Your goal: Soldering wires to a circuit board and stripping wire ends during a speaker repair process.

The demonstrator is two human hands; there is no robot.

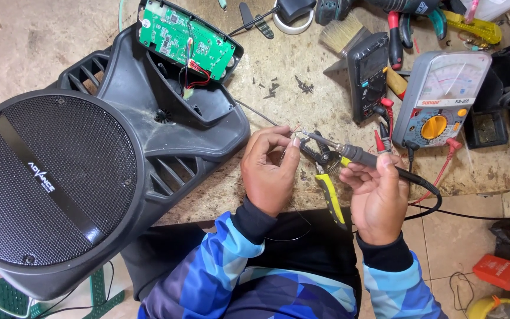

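Note:
My left hand [270, 171] pinches thin wire ends [292, 131] between thumb and fingers at the bench's front edge. In my right hand [378, 198] is a soldering iron [349, 152], held like a pen, its metal tip touching the wire ends at my left fingertips. The iron's black cord [426, 192] runs off to the right. A thin wire [255, 113] leads from my left hand up toward the opened black speaker cabinet [90, 171], whose green circuit board [184, 36] is tilted out with red wires attached.
Yellow-handled pliers [329, 192] lie under my hands. An analog multimeter [441, 97], a digital meter [368, 74], a brush [340, 32], tape roll [293, 20] and hand tools crowd the bench's back right. A red bottle [502, 272] sits on the floor.

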